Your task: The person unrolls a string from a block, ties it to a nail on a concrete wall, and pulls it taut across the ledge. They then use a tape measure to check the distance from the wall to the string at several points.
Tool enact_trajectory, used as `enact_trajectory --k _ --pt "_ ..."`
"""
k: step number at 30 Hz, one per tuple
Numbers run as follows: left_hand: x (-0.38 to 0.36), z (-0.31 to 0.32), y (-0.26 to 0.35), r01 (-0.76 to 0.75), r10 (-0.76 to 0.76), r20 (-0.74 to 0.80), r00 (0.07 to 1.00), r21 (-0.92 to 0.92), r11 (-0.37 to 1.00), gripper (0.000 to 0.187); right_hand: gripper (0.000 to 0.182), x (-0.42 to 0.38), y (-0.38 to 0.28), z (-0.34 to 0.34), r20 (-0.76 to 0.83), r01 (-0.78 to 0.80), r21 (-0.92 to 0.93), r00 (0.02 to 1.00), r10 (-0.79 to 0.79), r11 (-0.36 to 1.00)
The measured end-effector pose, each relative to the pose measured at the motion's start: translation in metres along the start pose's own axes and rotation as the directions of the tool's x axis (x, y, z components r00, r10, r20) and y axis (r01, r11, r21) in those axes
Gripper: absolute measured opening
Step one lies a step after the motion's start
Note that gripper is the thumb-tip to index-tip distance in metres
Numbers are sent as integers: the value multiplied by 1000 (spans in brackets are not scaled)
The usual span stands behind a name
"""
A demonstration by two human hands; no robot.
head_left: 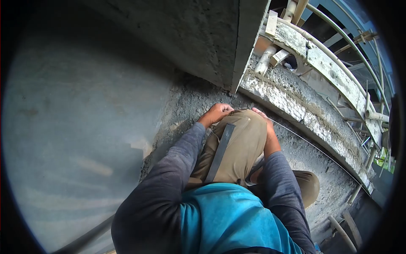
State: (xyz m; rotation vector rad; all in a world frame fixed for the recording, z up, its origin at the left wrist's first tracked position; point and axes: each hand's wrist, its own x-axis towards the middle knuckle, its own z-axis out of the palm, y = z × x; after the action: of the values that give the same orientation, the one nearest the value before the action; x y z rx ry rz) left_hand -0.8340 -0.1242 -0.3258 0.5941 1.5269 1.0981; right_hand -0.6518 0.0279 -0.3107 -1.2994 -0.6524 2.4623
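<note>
My left hand (218, 112) is at the far left side of my raised knee (243, 131), its fingers curled together. Whatever is in them is hidden behind the knee. Across the knee, my right hand (263, 115) shows only its back and a little of its fingers; the rest is covered by the trouser leg. A thin pale line (317, 147), string or rod, runs from beside my right hand along the rough floor to the lower right. Along my thigh lies a flat dark grey strip (220, 152).
A concrete wall or column (243, 46) rises just ahead of my hands. Smooth grey surface (84, 114) spreads at left. To the right, a rough concrete ledge (302, 108) curves past, with mortar-stained boards (334, 70) and poles (349, 36) beyond. Loose wood pieces (343, 235) lie lower right.
</note>
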Motion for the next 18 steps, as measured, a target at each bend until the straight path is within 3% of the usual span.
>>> enact_trajectory --k 2,5,8,10,12,14,18 --pt "-9 -14 5 12 -9 -47 999 70 997 26 36 -13 -2 -6 -13 -190 -408 979 202 893" --pt "-14 -31 15 -91 120 -57 991 363 927 21 37 -37 3 -17 21 -206 -434 971 239 877" --pt "-16 -50 19 -74 147 -119 982 474 878 21 39 -57 10 -33 64 -251 -469 946 316 847" --pt "-24 -64 23 -53 129 -130 983 475 878 21 35 -58 14 -50 -5 -210 -555 968 249 805" --pt "-23 -82 8 -115 213 -199 957 416 902 23 32 -66 9 -52 -61 -170 -634 983 170 754" --pt "-29 -86 22 -116 213 -226 950 377 919 23 40 -84 -7 -37 -11 -34 -907 998 58 419" --pt "-5 -91 19 -153 320 -396 861 398 904 23 42 -87 -9 -37 -63 -45 -937 997 -43 346"
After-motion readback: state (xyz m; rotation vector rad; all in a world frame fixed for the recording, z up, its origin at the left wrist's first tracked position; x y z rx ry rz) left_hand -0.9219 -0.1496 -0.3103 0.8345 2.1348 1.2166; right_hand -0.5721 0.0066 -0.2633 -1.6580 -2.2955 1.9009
